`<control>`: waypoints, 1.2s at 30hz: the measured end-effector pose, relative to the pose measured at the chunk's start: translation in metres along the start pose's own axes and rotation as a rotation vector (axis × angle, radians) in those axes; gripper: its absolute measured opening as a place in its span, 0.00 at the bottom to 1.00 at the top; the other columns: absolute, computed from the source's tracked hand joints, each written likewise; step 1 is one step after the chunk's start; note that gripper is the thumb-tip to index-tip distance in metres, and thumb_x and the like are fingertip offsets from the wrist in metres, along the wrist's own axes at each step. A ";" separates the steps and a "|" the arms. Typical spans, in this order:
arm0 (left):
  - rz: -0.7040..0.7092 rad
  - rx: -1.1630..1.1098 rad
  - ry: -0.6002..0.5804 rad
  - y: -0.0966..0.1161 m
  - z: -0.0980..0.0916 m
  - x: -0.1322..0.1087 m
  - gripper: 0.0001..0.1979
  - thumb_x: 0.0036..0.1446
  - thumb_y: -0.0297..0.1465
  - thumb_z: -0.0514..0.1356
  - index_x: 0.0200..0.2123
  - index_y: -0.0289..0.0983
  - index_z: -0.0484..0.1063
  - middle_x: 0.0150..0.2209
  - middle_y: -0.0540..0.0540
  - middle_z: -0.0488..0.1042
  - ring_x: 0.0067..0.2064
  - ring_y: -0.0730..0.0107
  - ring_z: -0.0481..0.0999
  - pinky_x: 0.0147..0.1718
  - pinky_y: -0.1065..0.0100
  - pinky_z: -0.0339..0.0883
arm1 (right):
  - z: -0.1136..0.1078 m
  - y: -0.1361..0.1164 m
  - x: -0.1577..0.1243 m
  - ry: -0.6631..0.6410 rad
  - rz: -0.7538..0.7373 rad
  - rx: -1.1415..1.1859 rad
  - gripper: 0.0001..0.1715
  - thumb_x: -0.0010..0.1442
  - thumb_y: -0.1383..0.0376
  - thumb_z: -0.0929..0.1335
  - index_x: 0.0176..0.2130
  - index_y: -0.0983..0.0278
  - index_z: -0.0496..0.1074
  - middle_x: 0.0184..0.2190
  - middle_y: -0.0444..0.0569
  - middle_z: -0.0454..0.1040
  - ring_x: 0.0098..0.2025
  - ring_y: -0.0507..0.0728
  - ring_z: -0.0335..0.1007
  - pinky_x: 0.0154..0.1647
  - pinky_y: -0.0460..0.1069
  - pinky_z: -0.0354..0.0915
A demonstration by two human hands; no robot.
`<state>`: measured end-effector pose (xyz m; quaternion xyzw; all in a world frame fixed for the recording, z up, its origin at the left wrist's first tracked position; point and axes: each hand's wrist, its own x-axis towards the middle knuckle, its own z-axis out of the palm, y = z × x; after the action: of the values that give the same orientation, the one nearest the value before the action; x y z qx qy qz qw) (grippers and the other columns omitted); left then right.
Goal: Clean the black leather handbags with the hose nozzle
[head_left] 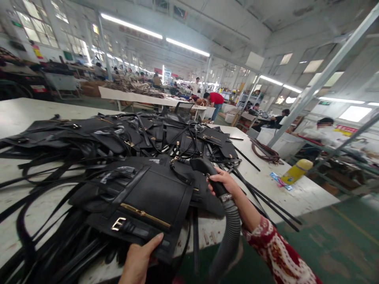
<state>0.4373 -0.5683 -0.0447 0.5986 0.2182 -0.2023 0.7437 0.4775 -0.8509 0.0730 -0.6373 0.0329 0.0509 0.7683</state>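
Note:
My left hand [139, 258] grips the near edge of a black leather bag panel [145, 197] with a gold bar and a gold buckle; the thumb lies on top of it. My right hand [223, 181] is wrapped round the black nozzle [204, 167] of a grey ribbed hose [231, 232], and the nozzle tip rests at the panel's far corner. The hose hangs down past the table's front edge. My right forearm wears a red and white patterned sleeve [278, 252].
A heap of black bag panels and straps [124, 134] covers the white worktable [299, 189]. A yellow bottle [296, 170] and brown straps [265, 152] lie at the table's right end. A slanted metal post [322, 77] rises right. Other people work at distant tables.

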 end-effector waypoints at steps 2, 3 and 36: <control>0.019 -0.020 0.007 -0.001 0.001 -0.002 0.20 0.32 0.37 0.68 0.29 0.29 0.74 0.25 0.38 0.77 0.28 0.54 0.77 0.23 0.63 0.69 | 0.002 -0.002 -0.017 -0.013 0.023 -0.016 0.19 0.45 0.66 0.69 0.39 0.62 0.62 0.27 0.43 0.70 0.18 0.51 0.67 0.13 0.45 0.65; 0.024 -0.029 0.009 -0.001 0.002 -0.003 0.20 0.32 0.37 0.67 0.28 0.29 0.74 0.25 0.38 0.77 0.26 0.55 0.77 0.22 0.63 0.68 | 0.004 0.000 -0.025 -0.028 0.048 -0.026 0.21 0.45 0.66 0.69 0.40 0.62 0.62 0.27 0.44 0.71 0.18 0.52 0.67 0.13 0.46 0.65; 0.027 -0.370 -0.154 0.024 -0.068 -0.013 0.19 0.34 0.34 0.69 0.32 0.32 0.73 0.29 0.43 0.76 0.31 0.64 0.76 0.29 0.68 0.69 | 0.114 0.000 0.084 -0.202 0.060 -0.119 0.17 0.48 0.62 0.68 0.37 0.62 0.61 0.27 0.43 0.70 0.20 0.50 0.67 0.16 0.45 0.65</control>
<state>0.4351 -0.4962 -0.0308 0.4376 0.1860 -0.1938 0.8581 0.5589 -0.7362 0.0847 -0.6722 -0.0287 0.1399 0.7264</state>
